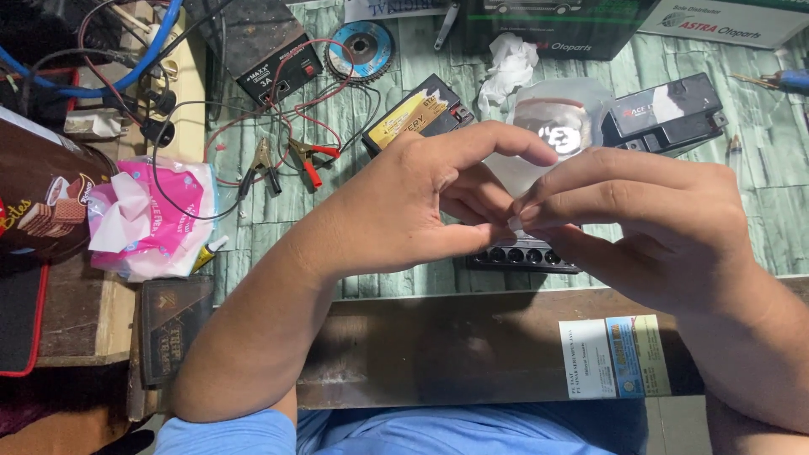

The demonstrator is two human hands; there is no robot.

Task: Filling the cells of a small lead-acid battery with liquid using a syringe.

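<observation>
Two hands, left hand and right hand, pinch one clear plastic bag.

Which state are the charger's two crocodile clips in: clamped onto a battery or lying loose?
Lying loose: both crocodile clips rest on the green tabletop, apart from the batteries.

green plank-pattern tabletop, brown wooden edge.

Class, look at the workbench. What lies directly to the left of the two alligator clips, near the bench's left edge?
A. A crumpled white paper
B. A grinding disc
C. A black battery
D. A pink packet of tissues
D: the pink packet of tissues lies left of the alligator clips, while the grinding disc, crumpled white paper and black battery all sit further right.
</observation>
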